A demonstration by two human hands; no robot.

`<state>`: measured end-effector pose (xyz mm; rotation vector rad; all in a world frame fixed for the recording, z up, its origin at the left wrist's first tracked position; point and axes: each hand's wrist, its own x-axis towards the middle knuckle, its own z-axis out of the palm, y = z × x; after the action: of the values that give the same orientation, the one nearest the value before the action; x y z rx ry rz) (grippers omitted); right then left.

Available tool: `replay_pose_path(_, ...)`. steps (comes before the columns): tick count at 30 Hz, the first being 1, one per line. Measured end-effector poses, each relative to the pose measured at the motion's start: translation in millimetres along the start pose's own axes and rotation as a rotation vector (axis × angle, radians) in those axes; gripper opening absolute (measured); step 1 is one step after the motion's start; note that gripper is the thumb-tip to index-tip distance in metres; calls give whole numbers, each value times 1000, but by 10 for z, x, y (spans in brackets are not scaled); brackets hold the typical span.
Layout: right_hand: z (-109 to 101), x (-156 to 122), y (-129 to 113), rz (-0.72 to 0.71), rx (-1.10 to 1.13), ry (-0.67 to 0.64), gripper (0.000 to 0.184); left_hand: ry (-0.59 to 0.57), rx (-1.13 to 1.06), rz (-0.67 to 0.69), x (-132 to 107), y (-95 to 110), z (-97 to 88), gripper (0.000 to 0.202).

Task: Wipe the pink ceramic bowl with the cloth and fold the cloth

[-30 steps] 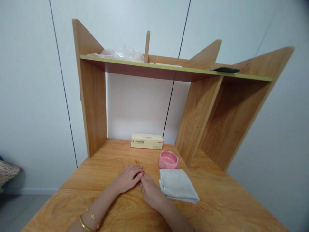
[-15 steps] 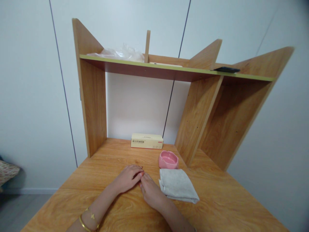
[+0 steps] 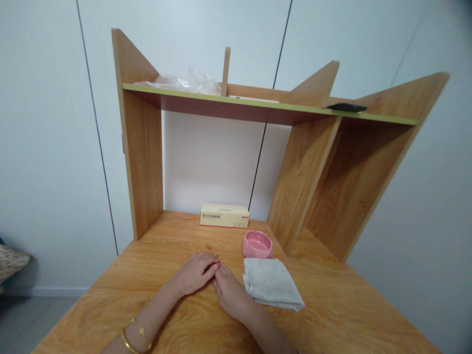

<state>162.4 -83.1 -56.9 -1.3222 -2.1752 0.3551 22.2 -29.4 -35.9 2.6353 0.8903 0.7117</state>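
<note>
My left hand [image 3: 195,273] lies on the wooden table, fingers loosely extended, with gold bracelets on its wrist. Its fingertips meet those of my right hand [image 3: 231,294], which also rests with fingers stretched out. I see nothing held in either one. Just right of my right hand is a folded light grey cloth [image 3: 273,282]. Behind the cloth stands a pink faceted bowl, like an ashtray [image 3: 257,244], with nothing visible inside.
A long cream box [image 3: 224,216] with printed lettering stands at the table's back. Over the table [image 3: 118,290] rises a wooden shelf unit [image 3: 143,162]. Its upper board carries a clear plastic bag [image 3: 188,82] and a flat black object [image 3: 346,106].
</note>
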Motion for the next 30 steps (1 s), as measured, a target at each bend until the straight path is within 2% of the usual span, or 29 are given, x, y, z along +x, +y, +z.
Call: replay_pose_path(30,-4,-3,-7,-3,-24,1,45,4,0,-1,-3,6,0,35)
